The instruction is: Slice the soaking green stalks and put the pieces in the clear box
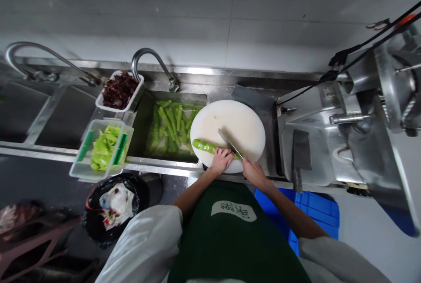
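My left hand (pixel 222 160) presses down on a long, glossy green vegetable (pixel 203 145), fingers curled over its right part. It lies across the lower edge of a round white cutting board (pixel 243 120); whether it is a gourd or a peeled stem I cannot tell. A knife (pixel 229 142) is gripped by its handle in my right hand (pixel 254 172), its blade slanting up to the left just beside my left fingers. Whether the edge touches the vegetable is hidden. Similar long green pieces (pixel 171 120) lie in water in the sink (pixel 141 120) left of the board.
Left of the sink are a white basket (pixel 142 82) of dark red leaves and a clear tub (pixel 80 170) of light green leaves. A faucet (pixel 148 50) arches above. A cleaver (pixel 301 151) lies on a metal machine (pixel 324 155) at right. A lined trash bin (pixel 88 221) stands below.
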The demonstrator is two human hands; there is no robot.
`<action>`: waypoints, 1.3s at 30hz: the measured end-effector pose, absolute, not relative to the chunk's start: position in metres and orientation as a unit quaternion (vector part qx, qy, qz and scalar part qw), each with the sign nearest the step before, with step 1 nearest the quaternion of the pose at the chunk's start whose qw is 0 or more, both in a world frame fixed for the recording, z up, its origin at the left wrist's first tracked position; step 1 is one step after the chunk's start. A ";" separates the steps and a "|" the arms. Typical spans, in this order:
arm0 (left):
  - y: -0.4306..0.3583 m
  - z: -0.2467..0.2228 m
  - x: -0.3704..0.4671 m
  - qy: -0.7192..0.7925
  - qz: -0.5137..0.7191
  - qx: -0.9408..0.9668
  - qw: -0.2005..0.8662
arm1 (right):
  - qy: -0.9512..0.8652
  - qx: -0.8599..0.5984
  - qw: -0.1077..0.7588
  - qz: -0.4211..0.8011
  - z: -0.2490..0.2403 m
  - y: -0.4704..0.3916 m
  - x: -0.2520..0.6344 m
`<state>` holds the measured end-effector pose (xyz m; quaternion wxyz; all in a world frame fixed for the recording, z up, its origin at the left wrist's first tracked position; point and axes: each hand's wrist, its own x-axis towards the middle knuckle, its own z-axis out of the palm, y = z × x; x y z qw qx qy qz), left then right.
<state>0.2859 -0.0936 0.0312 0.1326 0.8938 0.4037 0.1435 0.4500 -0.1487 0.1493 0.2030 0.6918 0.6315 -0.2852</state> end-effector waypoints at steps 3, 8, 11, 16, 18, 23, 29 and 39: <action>-0.091 0.030 0.272 0.431 0.141 0.883 0.122 | 0.632 0.695 0.193 -0.284 0.139 -0.139 0.445; -0.086 0.024 0.265 0.435 0.148 0.882 0.107 | 0.625 0.694 0.211 -0.289 0.164 -0.147 0.445; -0.085 0.020 0.267 0.425 0.150 0.886 0.110 | 0.626 0.692 0.219 -0.286 0.184 -0.159 0.442; -0.085 0.020 0.268 0.417 0.134 0.890 0.127 | 0.626 0.687 0.221 -0.296 0.178 -0.163 0.432; -0.085 0.022 0.266 0.414 0.139 0.890 0.129 | 0.616 0.694 0.214 -0.306 0.165 -0.156 0.426; -0.081 0.025 0.250 0.444 0.145 0.875 0.128 | 0.600 0.710 0.198 -0.310 0.143 -0.141 0.420; -0.077 0.024 0.241 0.446 0.140 0.874 0.137 | 0.618 0.699 0.214 -0.289 0.169 -0.161 0.425; -0.075 0.022 0.240 0.445 0.149 0.872 0.142 | 0.597 0.695 0.226 -0.332 0.146 -0.167 0.410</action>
